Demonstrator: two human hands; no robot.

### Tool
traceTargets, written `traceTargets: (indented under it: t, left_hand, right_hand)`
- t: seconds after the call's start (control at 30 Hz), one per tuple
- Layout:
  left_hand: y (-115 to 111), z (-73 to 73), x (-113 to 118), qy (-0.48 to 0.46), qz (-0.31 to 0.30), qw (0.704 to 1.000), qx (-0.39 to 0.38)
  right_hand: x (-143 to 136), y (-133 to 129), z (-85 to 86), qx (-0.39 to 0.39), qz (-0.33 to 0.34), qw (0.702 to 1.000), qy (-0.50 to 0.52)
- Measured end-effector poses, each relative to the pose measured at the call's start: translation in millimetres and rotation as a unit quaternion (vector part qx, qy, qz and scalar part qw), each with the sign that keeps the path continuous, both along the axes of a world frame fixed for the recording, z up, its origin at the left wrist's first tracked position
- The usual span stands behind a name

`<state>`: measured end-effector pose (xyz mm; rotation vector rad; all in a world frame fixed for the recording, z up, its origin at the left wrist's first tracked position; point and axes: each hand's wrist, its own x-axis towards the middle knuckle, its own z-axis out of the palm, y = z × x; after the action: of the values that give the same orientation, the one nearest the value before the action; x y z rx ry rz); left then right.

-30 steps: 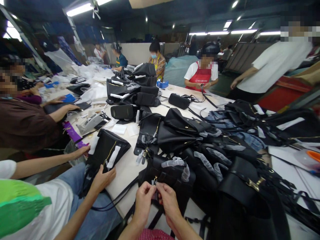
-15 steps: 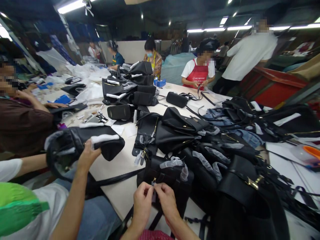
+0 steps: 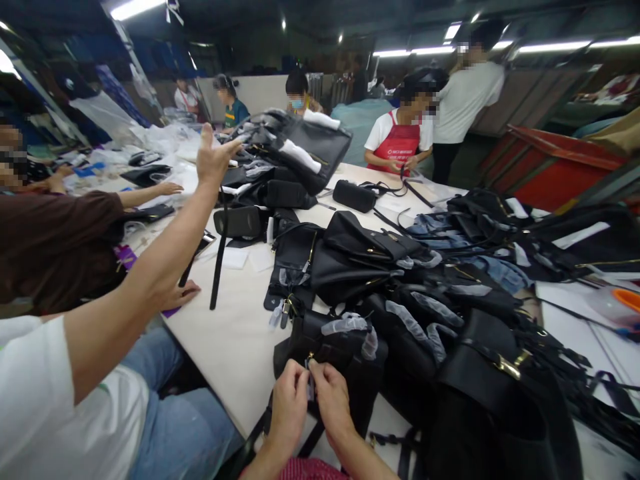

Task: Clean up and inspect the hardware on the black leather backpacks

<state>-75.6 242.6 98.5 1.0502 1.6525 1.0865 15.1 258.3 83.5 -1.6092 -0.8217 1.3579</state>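
Observation:
At the bottom centre, my left hand [image 3: 290, 403] and my right hand [image 3: 330, 400] are side by side, fingers pinched on a small strap tab [image 3: 310, 385]. The tab has a clear wrap and a gold-coloured fitting at its upper end. It lies against the front of a black bag [image 3: 345, 360], whose handle is covered in clear plastic. My fingertips hide part of the tab. Just beyond stands another black bag [image 3: 295, 257] with a gold zip. A large black bag [image 3: 490, 387] with a gold clasp is to the right of my hands.
On the left, a co-worker's arm [image 3: 165, 247] reaches over the pale table [image 3: 220, 347] beside a pile of black bags [image 3: 300, 153]. Black pouches [image 3: 354, 195] lie farther back. A person in a red apron [image 3: 397, 143] works across the table. A red bin [image 3: 555, 167] stands at right.
The co-worker at left has moved a black bag from near the table edge onto the back pile, hand now open. The standing person in white has shifted left. My hands keep nearly the same position.

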Motion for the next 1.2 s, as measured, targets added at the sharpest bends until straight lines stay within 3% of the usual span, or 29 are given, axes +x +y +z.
traceTargets:
  t: [0.27, 0.43, 0.57, 0.77, 1.2]
  left_hand:
    - [3.6, -4.0, 2.3, -0.101, -0.001, 0.993, -0.065]
    - [8.0, -10.9, -1.0, -0.119, -0.01, 0.991, -0.061]
    - [8.6, -14.9, -4.4, -0.072, -0.007, 0.997, -0.031]
    - [1.1, -9.5, -4.2, 0.048, -0.022, 0.997, 0.047]
    - [-1.6, -25.2, -20.7, 0.219, -0.134, 0.944, 0.209]
  right_hand:
    - [-0.7, 2.3, -3.6, 0.002, -0.014, 1.0, -0.005]
    - [0.0, 2.6, -1.3, -0.003, -0.007, 1.0, 0.021]
    - [1.7, 0.9, 6.1, -0.017, 0.003, 0.998, 0.054]
    - [1.2, 2.5, 14.8, -0.03, -0.013, 0.997, 0.073]
    - [1.6, 5.5, 10.9, -0.044, -0.008, 0.989, 0.144]
